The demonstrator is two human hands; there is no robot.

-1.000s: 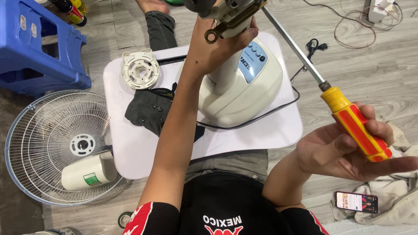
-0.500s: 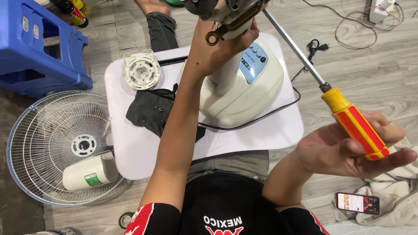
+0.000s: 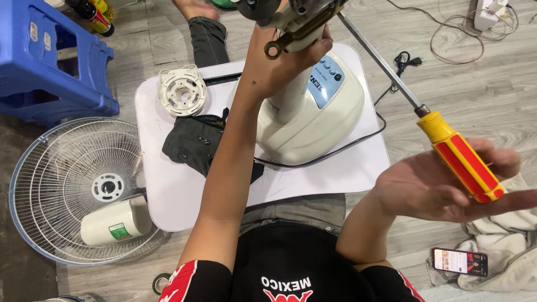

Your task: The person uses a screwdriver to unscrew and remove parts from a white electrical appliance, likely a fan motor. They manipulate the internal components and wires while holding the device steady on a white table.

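Top middle of the frame: left hand [image 3: 282, 67] wrapped tight round the neck of a cream fan stand [image 3: 305, 114], fingers closed on it. Just above the knuckles, the metal motor part [image 3: 296, 14] of the fan, cut off by the top edge. A small metal ring sticking out beside the thumb.

Right side of the frame: right hand [image 3: 442, 184] open and palm up, fingers loose, not squeezed shut. A screwdriver [image 3: 461, 162] with a yellow and red handle resting across the fingers. Long metal shaft running up and left, tip gone behind the motor part at the top.

Fan stand base sitting on a white board [image 3: 335, 173] in the middle of the frame. Blue button panel on the base. Black cord curling round the base and off to the upper right.

On the board, left of the base: a dark cloth [image 3: 193, 142], and above it a round white plastic piece [image 3: 182, 89].

Left side, on the floor: a round wire fan guard [image 3: 61, 179] with a white cup-shaped cover [image 3: 114, 221] lying on it. Upper left corner: a blue plastic stool [image 3: 50, 61].

Lower right: a phone [image 3: 460, 261] with a lit screen beside a pale rag [image 3: 517, 235].
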